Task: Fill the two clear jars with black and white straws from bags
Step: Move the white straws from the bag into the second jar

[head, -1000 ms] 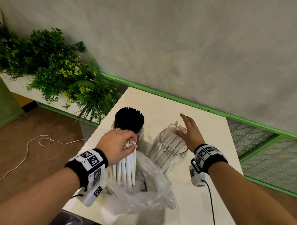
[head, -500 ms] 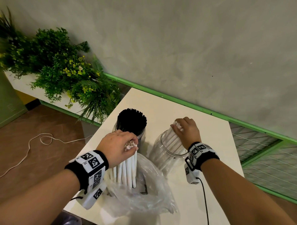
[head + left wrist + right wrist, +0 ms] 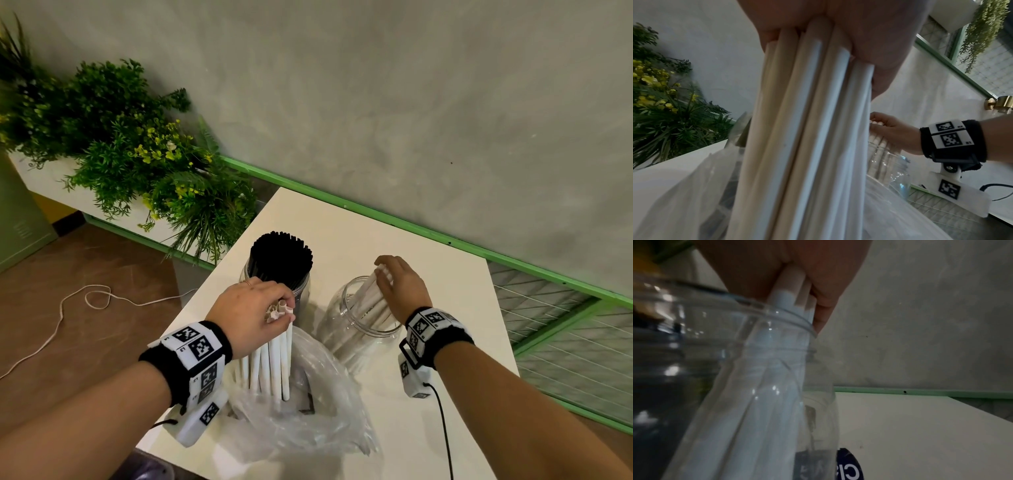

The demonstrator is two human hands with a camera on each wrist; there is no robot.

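Observation:
On the white table point(image 3: 455, 308) stand two clear jars. The left jar point(image 3: 303, 291) is packed with black straws point(image 3: 281, 260). The right jar point(image 3: 363, 342) holds white straws point(image 3: 371, 301) that lean toward its far right rim. My right hand point(image 3: 383, 274) curls over their tops and grips them; the right wrist view shows these straws point(image 3: 789, 293) pinched in the hand above the jar's rim point(image 3: 793, 316). My left hand point(image 3: 284, 308) grips a bundle of white straws point(image 3: 274, 363) near its top. This bundle point(image 3: 807, 129) stands upright out of a crumpled clear bag point(image 3: 308, 418).
Leafy green plants point(image 3: 137, 154) fill a white planter left of the table. A white cord point(image 3: 85, 301) lies on the brown floor. A green rail point(image 3: 411, 226) runs along the grey wall behind, and wire mesh point(image 3: 565, 329) sits to the right. The table's near-left edge is under my left wrist.
My right hand went from open over the jar's white straws to curled round their tops, gathering them toward the jar's right side. My left hand kept its hold on the bundle.

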